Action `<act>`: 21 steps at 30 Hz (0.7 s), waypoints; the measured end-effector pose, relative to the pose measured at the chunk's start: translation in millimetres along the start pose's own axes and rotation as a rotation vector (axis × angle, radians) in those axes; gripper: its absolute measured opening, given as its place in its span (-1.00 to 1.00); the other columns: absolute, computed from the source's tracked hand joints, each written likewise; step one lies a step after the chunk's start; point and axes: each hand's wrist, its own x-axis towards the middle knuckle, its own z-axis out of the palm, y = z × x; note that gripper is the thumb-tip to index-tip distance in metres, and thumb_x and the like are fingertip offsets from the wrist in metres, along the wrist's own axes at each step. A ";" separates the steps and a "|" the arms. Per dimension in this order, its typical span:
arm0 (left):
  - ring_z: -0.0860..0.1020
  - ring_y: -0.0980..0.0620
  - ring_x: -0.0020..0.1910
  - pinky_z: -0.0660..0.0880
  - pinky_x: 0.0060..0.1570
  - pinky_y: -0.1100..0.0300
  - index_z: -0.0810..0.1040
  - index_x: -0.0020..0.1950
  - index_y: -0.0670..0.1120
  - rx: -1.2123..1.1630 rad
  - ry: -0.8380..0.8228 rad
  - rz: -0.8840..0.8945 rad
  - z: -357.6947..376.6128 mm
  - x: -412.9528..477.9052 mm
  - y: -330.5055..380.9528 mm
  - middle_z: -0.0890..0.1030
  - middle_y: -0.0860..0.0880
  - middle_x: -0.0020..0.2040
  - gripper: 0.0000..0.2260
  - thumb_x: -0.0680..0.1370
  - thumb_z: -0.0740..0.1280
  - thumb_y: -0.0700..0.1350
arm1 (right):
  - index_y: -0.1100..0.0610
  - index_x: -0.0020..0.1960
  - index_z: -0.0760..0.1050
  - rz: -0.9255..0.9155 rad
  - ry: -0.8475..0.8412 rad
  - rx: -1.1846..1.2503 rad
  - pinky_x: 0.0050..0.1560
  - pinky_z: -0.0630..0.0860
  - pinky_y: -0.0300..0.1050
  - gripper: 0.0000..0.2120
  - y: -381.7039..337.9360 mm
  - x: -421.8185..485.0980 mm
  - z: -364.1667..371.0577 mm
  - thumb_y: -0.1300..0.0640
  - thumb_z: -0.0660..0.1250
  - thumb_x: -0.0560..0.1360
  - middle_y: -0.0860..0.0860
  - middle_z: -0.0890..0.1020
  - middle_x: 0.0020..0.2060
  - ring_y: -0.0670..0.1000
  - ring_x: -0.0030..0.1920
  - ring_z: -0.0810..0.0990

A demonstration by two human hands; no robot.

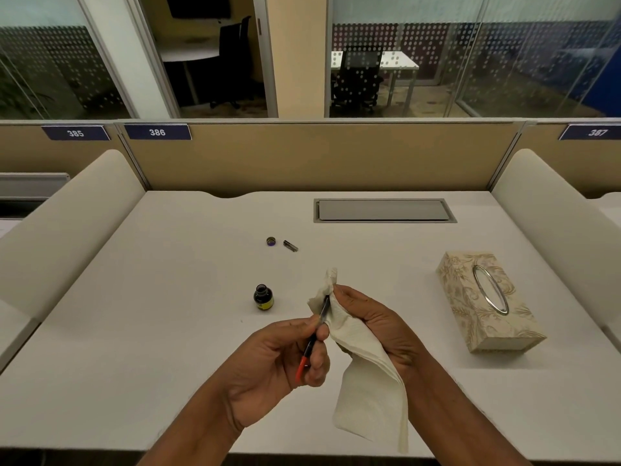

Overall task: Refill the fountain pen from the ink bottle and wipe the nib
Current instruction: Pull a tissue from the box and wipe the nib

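**A:** Where is the fountain pen [314,338]?

**B:** In the left hand [279,358], above the near part of the desk [168,331]; thumb and fingers curl round the barrel and pinch it; the orange-red end points back toward the person, and the dark front end slants up and away.

**A:** And the nib?

**B:** Hidden; the front end runs into a fold of the white tissue [366,381], so the tip cannot be seen.

**A:** Who holds the tissue?

**B:** The right hand [373,326]; its fingers are closed on the upper part of the sheet, bunching it round the pen's tip; the rest hangs down toward the desk's near edge.

**A:** The ink bottle [263,297]?

**B:** Upright on the desk, just left of the hands and apart from them; its mouth is uncovered; it looks dark inside, with a yellow label low on the front.

**A:** Anything behind it?

**B:** A small round bottle lid [271,241] and a short grey pen cap [290,245], side by side but not touching; a grey hatch [384,210] is set in the desk beyond them; a patterned tissue box [487,301] lies to the right, well apart from the hands.
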 end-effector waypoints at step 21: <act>0.46 -0.02 -0.42 0.43 -0.32 0.13 0.54 -0.06 -0.24 -0.174 -0.063 -0.057 -1.5 1.1 0.0 0.52 -0.13 -0.38 -0.85 0.58 0.35 -0.14 | 0.32 0.11 0.65 -0.001 0.177 0.445 0.09 0.65 -0.11 -0.75 10.9 -5.3 18.3 0.18 0.36 0.53 0.15 0.68 -0.03 0.04 0.06 0.66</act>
